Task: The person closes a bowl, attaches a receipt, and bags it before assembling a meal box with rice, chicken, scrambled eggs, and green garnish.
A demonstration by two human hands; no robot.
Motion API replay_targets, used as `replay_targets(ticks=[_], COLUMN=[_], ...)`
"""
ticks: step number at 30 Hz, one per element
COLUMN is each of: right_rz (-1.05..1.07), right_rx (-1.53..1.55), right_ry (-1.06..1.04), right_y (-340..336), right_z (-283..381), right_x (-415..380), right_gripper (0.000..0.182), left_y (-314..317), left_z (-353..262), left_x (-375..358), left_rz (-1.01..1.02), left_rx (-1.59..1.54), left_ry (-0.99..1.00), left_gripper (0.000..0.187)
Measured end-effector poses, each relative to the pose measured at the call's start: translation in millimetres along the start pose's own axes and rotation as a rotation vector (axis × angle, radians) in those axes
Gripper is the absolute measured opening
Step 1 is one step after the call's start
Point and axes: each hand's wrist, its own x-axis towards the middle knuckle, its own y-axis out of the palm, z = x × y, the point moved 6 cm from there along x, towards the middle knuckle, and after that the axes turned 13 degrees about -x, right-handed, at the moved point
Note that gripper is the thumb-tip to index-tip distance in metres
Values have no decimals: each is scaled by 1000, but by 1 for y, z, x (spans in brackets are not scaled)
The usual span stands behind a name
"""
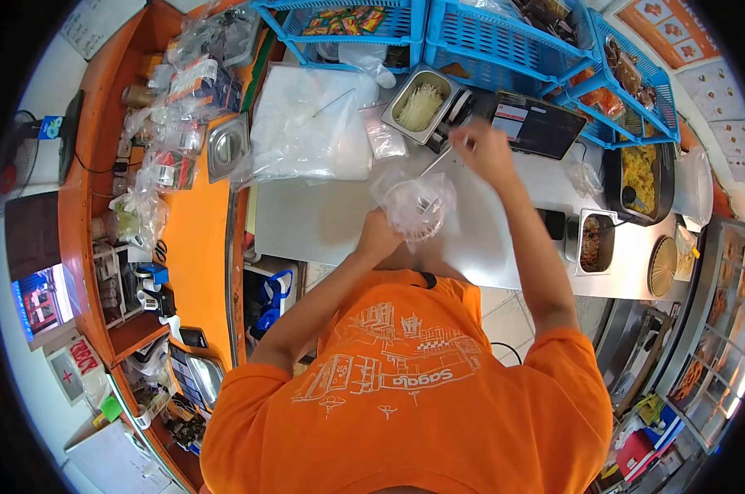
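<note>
- The left hand [381, 235] has its fingers closed around the lower side of a clear plastic bag [422, 202], which bunches up above the fingertips.
- The bag sits just ahead and to the right of the left fingers, over the steel table [323, 218]; a rounded form shows inside it, too veiled by plastic to name.
- The right hand [489, 155] is raised ahead and to the right of the bag, its fingers curled narrow; it is blurred, so I cannot tell whether they grip anything.
- A thin rod [436, 160] slants between the two hands, its upper end at the right fingertips, its lower end at the bag.
- Just beyond the right fingers, toward the left, stands a metal tray [393, 114] with pale shreds [421, 105] in it.
- A tablet [537, 123] stands near the right fingers, on their right.
- Ahead of the left fingers and to their left lies a stack of clear plastic sheets [307, 132], with a small plastic packet [386, 142] beside it.
- Well to the right of both hands' fingers are a metal container [582, 257] of reddish chopped food [591, 239] and a black tub [613, 177] of yellow food [638, 174].
</note>
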Motion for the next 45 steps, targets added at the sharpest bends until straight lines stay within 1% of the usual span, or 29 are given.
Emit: replay_targets(ticks=[2, 3, 5, 6, 7, 8, 9, 10, 11, 12, 14, 15, 17, 18, 20, 21, 23, 24, 26, 27, 29, 33, 35, 36, 38, 39, 41, 45], right_rz=[129, 153, 175, 190, 205, 199, 204, 207, 247, 241, 190, 185, 147, 146, 19, 18, -42, -44, -11, -10, -194, -225, -61, -57, -147, -142, -38, 43], right_rx=[144, 155, 169, 74, -20, -18, -83, -151, -137, -137, 34, 32, 66, 68, 71, 75, 180, 183, 339, 340, 279, 326, 787, 789, 1096, 1096, 1025, 963], right_ry=[30, 48, 81, 15, -51, -37, -161, -287, -245, -235, -142, -133, -248, -244, -88, -84, 39, 40, 145, 144, -131, -166, 480, 478, 729, 731, 783, 765], right_y=[32, 43, 59, 65, 69, 71, 73, 74, 75, 75, 72, 78, 91, 92, 91, 88, 72, 72, 75, 74, 62, 84, 108, 106, 104, 103, 106, 105], right_z=[2, 6, 16, 23, 30, 33, 44, 53, 51, 50, 41, 34, 29, 32, 32, 38, 44, 48, 50, 55, 81, 80, 53, 57, 52, 52, 51, 52], right_x=[-55, -75, -104, -113, -118, -121, -124, -126, -127, -130, -133, -136, -142, -144, -143, -142, -139, -143, -154, -157, -162, -166, -169, -166, -168, -168, -172, -176], right_gripper=[8, 7, 7, 6, 7, 7, 7, 8, 16, 16, 21, 21, 20, 20, 9, 9, 11, 11, 19, 19, 22, 21, 12, 12, 12, 12, 14, 14], left_y=[4, 2, 8, 11, 12, 14, 15, 17, 19, 19, 20, 22, 14, 13, 8, 7, -1, -2, -1, -2, -1, -2, 1, 1, 4, 6, 2, 2], left_z=[4, 3, -26, -37, -60, -76, -68, -52, -37, -40, -39, -44, -31, -27, -13, -5, 21, 17, 17, 23, 45, 54, 55, 53, 49, 49, 47, 50], left_x=[-3, -2, -3, 1, 3, 2, 4, 8, 9, 9, 16, 19, 30, 31, 37, 42, 43, 42, 37, 36, 27, 18, 15, 13, 9, 5, 4, 0], left_rz=[256, 262, 324, 336, 280, 224, 239, 336, 430, 441, 482, 491, 425, 428, 380, 383, 372, 372, 336, 334, 321, 270, 271, 266, 233, 230, 153, 111], left_rx=[325, 325, 611, 610, 654, 692, 691, 642, 593, 592, 574, 572, 508, 510, 451, 455, 351, 356, -93, -94, -345, -314, -454, -455, -511, -513, -445, -377], left_ry=[-59, -61, 372, 376, 537, 697, 702, 618, 533, 538, 372, 377, -73, -75, -52, -54, -346, -346, -622, -623, -746, -741, -711, -712, -695, -698, -606, -605], left_gripper=[21, 21, 19, 19, 18, 18, 18, 18, 19, 19, 17, 17, 18, 18, 23, 23, 26, 26, 28, 28, 29, 31, 28, 28, 32, 32, 30, 25])
